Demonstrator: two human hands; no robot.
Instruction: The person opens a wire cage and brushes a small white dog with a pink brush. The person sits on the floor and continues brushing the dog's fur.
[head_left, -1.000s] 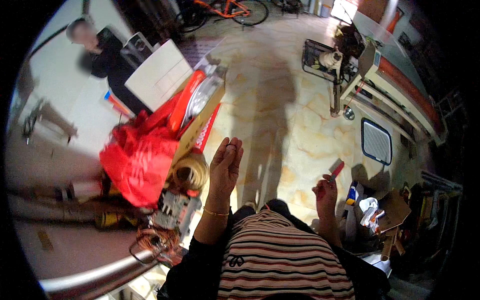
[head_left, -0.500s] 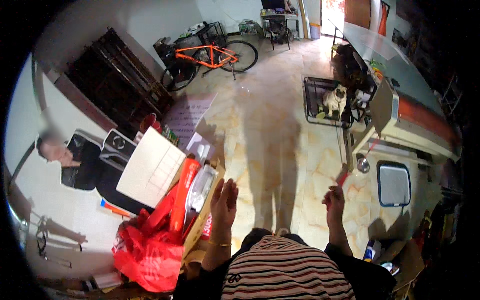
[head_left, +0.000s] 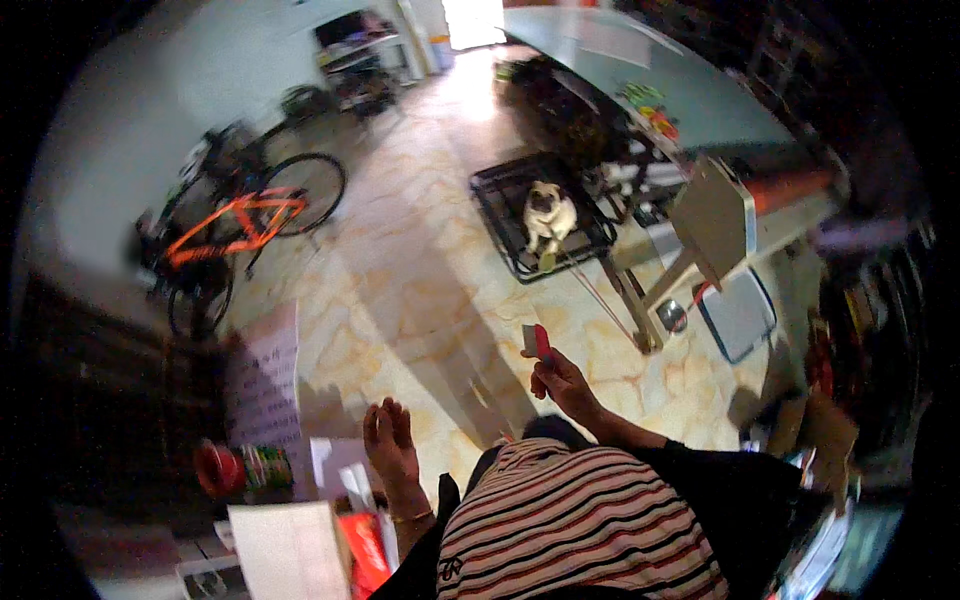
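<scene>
My right hand [head_left: 562, 383] grips a small red and grey tool [head_left: 538, 342], which looks like a comb, held out at waist height over the tiled floor. My left hand [head_left: 392, 442] hangs lower and to the left with fingers apart and nothing visible in it, near pale boards and red packaging [head_left: 366, 550]. Ahead, a pale pug [head_left: 550, 215] with a dark muzzle sits in a black mesh-bottomed frame [head_left: 502, 238], facing me, with a thin cord running down from it toward the floor.
An orange bicycle [head_left: 240, 222] leans by the left wall. A long glass-topped table [head_left: 590, 45] and a pale wooden stand [head_left: 705, 215] line the right, with a metal bowl [head_left: 672, 315] and tray [head_left: 737, 313] below. Cardboard [head_left: 815, 445] lies near my right; a bright doorway [head_left: 472, 20] is far ahead.
My view has swung right and forward, bringing the dog nearer the centre and lowering the left-hand pile out of much of the frame. The red tool has risen upright in my right hand.
</scene>
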